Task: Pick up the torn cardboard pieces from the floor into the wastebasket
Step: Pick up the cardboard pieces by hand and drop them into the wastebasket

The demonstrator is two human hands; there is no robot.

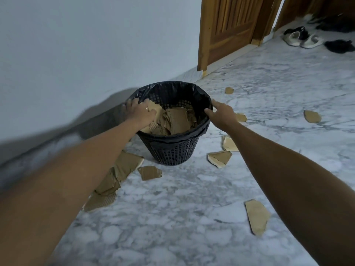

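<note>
A black mesh wastebasket (172, 150) lined with a black bag stands on the marble floor near the wall. Torn brown cardboard (178, 121) fills its lower part. My left hand (138, 112) holds the left rim, fingers outside and thumb inside over the cardboard. My right hand (222, 114) holds the right rim between thumb and fingers. Several cardboard pieces lie on the floor: a stack (126, 164) under my left forearm, a small piece (149, 172) in front of the basket, one (220, 158) at its right, and one (256, 215) nearer me.
More scraps lie farther right (312, 116) and behind the basket (229, 90). A grey wall (76, 54) runs along the left. A wooden door (226, 29) stands at the back, with shoes (301, 38) and a dark item (339, 46) beside it.
</note>
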